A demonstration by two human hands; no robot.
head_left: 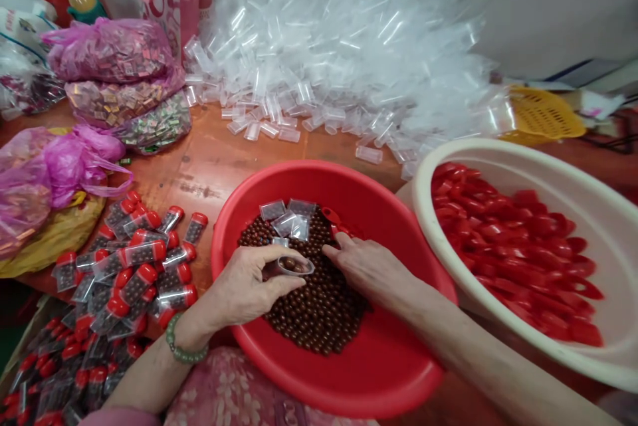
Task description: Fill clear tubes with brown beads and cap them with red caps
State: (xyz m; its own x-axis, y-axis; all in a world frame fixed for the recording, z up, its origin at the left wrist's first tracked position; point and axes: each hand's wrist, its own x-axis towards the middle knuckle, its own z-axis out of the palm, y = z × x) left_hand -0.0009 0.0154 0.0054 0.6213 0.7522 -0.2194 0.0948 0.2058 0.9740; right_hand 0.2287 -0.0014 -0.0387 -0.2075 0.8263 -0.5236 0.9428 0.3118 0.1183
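My left hand (pixel 254 283), with a green bangle at the wrist, grips a clear plastic container (pixel 295 266) whose open end faces up; a few brown balls show inside. It is above a red basin (pixel 389 373) holding many small brown balls (pixel 319 319). Over the right part of the balls, my right hand (pixel 366 266) has its fingers at a red plastic piece (pixel 333 216); its fingertips are partly hidden, and I cannot make out what they hold. Several clear containers (pixel 299 226) lie on the balls near the basin's back.
Filled containers with red caps (pixel 144 253) are heaped at the left. A large pile of clear tubes (pixel 319 67) covers the back. At the right stands a white basin (pixel 423 200) of red caps (pixel 518 246). Pink bags (pixel 114 54) and a yellow basket (pixel 543 113) lie farther back.
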